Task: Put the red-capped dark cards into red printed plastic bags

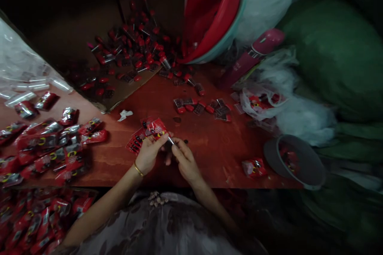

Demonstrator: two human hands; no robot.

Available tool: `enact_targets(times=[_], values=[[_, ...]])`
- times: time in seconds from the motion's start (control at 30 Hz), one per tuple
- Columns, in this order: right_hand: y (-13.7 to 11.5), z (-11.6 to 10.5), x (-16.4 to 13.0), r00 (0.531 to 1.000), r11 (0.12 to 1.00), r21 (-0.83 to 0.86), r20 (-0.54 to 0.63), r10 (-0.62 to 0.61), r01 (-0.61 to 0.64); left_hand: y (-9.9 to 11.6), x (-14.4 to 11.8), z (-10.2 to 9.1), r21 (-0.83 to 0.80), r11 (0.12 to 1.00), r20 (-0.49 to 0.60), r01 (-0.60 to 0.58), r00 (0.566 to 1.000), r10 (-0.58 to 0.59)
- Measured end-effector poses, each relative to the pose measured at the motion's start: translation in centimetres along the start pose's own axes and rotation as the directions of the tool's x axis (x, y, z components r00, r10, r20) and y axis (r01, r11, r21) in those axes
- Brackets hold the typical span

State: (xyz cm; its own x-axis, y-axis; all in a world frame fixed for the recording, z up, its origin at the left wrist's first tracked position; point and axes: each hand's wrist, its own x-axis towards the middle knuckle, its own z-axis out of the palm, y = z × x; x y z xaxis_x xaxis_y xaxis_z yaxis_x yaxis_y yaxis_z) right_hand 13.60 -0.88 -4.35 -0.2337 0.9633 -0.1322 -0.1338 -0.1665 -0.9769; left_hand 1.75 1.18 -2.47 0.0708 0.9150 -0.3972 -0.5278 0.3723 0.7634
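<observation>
My left hand [151,152], with a gold bangle at the wrist, pinches a red printed card [156,126] near the front of the table. Close beside it, my right hand [184,160] is closed on a thin shiny piece [170,140] that lies between both hands' fingertips. What exactly this piece is cannot be made out. More red printed cards [134,140] lie on the tabletop at the left hand's far side. Ahead of the hands sits a small group of dark, red-ended pieces [199,107].
A tipped carton [131,93] spills many red-and-dark pieces. Red packets [48,143] pile up at left, with more below the table edge. A red basin [206,16], a maroon flask [248,61], a plastic bag [260,105] and a grey bucket [299,163] stand right.
</observation>
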Motion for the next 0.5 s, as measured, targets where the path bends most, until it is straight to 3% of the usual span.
enact_targets(times=[0.1, 0.2, 0.37, 0.43, 0.5], values=[[-0.4, -0.6, 0.3, 0.999, 0.990, -0.137, -0.018, -0.041, 0.039, 0.6, -0.1, -0.2, -0.094, 0.996, -0.073, -0.008, 0.997, 0.001], [-0.1, -0.3, 1.1, 0.993, 0.977, -0.196, -0.073, -0.097, 0.081, 0.4, -0.3, -0.3, -0.131, 0.991, -0.053, 0.028, 0.998, -0.035], [0.6, 1.7, 2.6, 0.980, 0.937, -0.313, -0.067, -0.187, 0.157, 0.1, -0.9, -1.2, -0.144, 0.985, -0.013, 0.099, 0.995, -0.102], [0.2, 1.5, 3.4, 0.961, 0.842, -0.491, -0.034, -0.273, 0.222, 0.6, -1.3, -2.3, -0.137, 0.970, 0.007, 0.200, 0.980, -0.201], [-0.8, -0.3, 4.8, 0.926, 0.648, -0.716, -0.003, -0.376, 0.261, 1.8, -1.9, -4.0, -0.139, 0.957, -0.038, 0.254, 0.965, -0.261]])
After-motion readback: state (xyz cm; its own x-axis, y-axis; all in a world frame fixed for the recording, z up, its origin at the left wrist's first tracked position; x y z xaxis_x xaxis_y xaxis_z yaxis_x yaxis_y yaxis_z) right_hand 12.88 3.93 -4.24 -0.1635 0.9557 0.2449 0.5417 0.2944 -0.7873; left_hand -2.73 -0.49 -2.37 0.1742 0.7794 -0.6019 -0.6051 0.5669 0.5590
